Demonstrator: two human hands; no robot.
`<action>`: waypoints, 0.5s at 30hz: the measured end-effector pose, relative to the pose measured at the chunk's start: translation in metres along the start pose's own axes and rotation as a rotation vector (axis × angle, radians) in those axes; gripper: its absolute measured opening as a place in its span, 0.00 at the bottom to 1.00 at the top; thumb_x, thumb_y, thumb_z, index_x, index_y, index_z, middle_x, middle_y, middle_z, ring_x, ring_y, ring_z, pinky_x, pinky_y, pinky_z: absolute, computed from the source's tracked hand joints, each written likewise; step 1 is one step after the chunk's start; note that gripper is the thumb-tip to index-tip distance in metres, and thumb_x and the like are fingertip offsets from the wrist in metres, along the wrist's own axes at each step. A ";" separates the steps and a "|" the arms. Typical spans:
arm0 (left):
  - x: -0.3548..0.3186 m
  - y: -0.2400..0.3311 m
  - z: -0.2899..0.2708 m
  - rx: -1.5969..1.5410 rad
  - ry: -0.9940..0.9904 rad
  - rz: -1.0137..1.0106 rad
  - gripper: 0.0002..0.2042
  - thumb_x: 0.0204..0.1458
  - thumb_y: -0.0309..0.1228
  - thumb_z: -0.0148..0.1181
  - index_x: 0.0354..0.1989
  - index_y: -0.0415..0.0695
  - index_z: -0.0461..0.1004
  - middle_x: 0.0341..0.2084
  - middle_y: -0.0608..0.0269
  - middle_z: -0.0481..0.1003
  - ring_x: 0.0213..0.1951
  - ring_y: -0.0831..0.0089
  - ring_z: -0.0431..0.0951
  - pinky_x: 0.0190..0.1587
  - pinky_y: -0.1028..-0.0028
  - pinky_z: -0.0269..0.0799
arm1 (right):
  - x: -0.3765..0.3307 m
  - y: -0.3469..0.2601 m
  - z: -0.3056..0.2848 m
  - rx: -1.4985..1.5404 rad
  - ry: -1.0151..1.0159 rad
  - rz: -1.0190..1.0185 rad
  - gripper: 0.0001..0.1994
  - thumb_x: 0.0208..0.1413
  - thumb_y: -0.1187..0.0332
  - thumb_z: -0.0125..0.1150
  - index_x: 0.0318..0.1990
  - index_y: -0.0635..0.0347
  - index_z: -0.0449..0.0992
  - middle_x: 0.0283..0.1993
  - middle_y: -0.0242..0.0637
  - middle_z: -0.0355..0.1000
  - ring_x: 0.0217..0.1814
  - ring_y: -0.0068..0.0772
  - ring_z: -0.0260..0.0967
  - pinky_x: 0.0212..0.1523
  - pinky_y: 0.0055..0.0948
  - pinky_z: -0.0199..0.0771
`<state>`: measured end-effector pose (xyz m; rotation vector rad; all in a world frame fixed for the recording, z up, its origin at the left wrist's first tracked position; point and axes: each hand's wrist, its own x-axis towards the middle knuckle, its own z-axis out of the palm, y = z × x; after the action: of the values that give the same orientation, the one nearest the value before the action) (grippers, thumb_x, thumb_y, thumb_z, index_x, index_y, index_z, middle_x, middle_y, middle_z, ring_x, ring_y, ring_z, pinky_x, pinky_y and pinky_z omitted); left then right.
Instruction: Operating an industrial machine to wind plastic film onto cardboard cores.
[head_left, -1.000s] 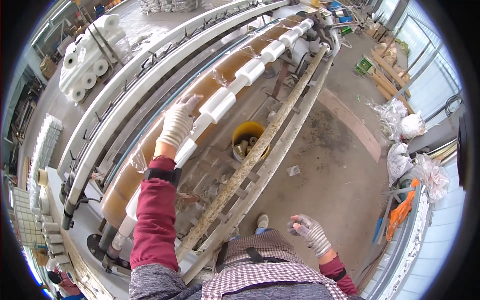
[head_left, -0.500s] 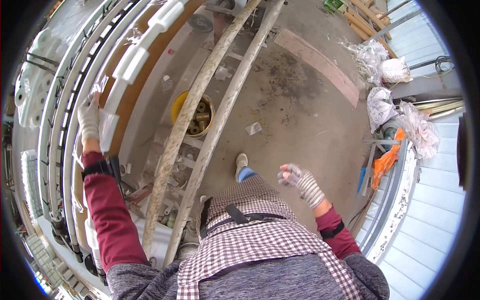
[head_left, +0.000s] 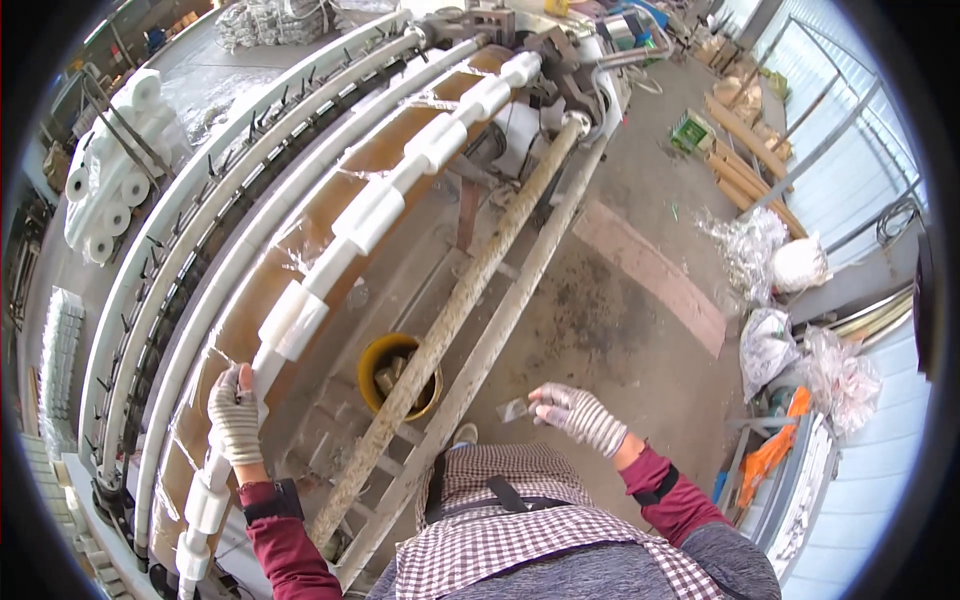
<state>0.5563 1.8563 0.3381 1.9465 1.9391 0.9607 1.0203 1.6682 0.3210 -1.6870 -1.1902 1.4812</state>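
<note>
Roller (head_left: 293, 318) — white, segmented, beside left-hand fingers (head_left: 245, 379)

The grey concrete floor (head_left: 650, 400) bears dark stains (head_left: 590, 325). On it, from the middle of the view, a yellow bucket (head_left: 366, 374) stands toward eight o'clock, a reddish strip (head_left: 660, 280) lies toward three, and brown tubes (head_left: 740, 160) toward two. One long shaft (head_left: 322, 271), running from eight o'clock to twelve, carries white rolls (head_left: 367, 216).
</note>
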 end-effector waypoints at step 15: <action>0.159 0.173 0.125 0.072 -0.012 0.386 0.24 0.40 0.17 0.55 0.49 0.49 0.72 0.46 0.57 0.73 0.50 0.56 0.71 0.52 0.63 0.66 | 0.153 0.015 -0.143 0.228 -0.150 0.242 0.20 0.54 0.64 0.59 0.51 0.67 0.68 0.41 0.36 0.72 0.40 0.25 0.72 0.43 0.24 0.71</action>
<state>0.7548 2.0264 0.3901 2.4178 1.6419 0.9749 1.1595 1.8165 0.2699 -1.6295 -0.8732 1.8434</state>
